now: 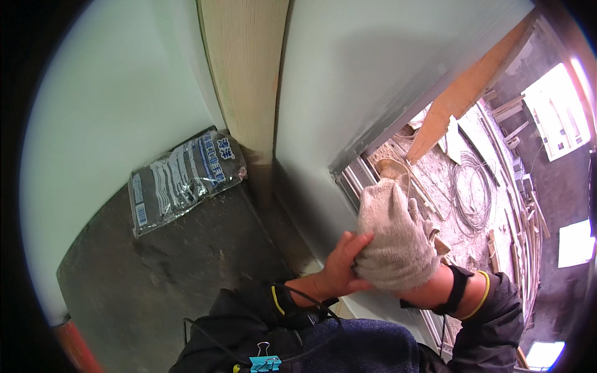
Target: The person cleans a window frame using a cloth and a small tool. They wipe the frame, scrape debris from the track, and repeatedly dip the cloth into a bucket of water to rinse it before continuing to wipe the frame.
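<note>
My bare left hand (pixel 343 265) grips the left side of a pale knit work glove (pixel 394 233), near its cuff, with thumb and fingers. The glove covers my right hand (pixel 401 254) up to the wrist. Some of its fingers look limp and folded at the right side. Beneath the glove, the pose of my right fingers is hidden. A black strap (pixel 459 289) goes round my right forearm, just above the cuff.
A plastic package bearing writing (pixel 186 177) lies on a dark flat surface (pixel 196 265) at the left. A wooden post (pixel 247 70) and a pale panel (pixel 317 116) stand ahead. Beyond the opening, coiled cable (pixel 471 196) and long strips (pixel 529 252) lie on a littered floor.
</note>
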The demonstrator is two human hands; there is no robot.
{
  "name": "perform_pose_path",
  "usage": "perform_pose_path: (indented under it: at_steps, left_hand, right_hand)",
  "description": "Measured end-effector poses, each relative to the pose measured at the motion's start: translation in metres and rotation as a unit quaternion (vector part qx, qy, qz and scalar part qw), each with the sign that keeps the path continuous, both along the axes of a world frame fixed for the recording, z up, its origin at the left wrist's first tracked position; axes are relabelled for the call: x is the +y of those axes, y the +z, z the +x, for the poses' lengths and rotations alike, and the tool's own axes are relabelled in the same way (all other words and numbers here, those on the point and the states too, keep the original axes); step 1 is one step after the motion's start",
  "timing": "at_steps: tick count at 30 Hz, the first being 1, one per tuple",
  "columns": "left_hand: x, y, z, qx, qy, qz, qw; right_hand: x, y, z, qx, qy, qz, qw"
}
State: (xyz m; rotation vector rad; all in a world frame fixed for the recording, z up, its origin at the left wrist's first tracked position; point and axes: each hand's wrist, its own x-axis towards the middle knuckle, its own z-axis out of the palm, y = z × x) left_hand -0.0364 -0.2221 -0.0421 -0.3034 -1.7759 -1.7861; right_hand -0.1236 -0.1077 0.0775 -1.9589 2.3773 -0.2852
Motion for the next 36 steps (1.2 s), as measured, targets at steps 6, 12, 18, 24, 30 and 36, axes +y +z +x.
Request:
perform_pose_path:
  at_steps: [6,12,18,24,30,36]
  left_hand:
    - [-0.034,0.008,-0.028,-0.021,0.153,-0.05,0.987]
    - [0.006,0.023,-0.022,-0.019,0.106,-0.061,0.992]
    - [0.041,0.005,-0.001,0.017,-0.03,-0.196,0.98]
    - [0.028,-0.004,-0.012,0.026,0.091,-0.208,0.974]
    - [-0.003,0.0,-0.034,0.014,0.173,-0.249,0.953]
    - [-0.007,0.007,-0.038,-0.038,0.157,-0.275,0.948]
  right_hand:
    - [-0.049,-0.007,-0.029,0.064,-0.03,0.158,0.985]
    - [-0.026,0.009,-0.045,0.039,-0.074,0.192,0.978]
    - [0.04,-0.009,-0.001,0.038,-0.16,0.077,0.983]
    - [0.038,-0.054,-0.012,-0.122,-0.168,-0.022,0.978]
    - [0.008,-0.096,-0.032,-0.287,-0.165,-0.139,0.933]
    - [-0.02,-0.063,-0.082,-0.108,-0.057,-0.052,0.991]
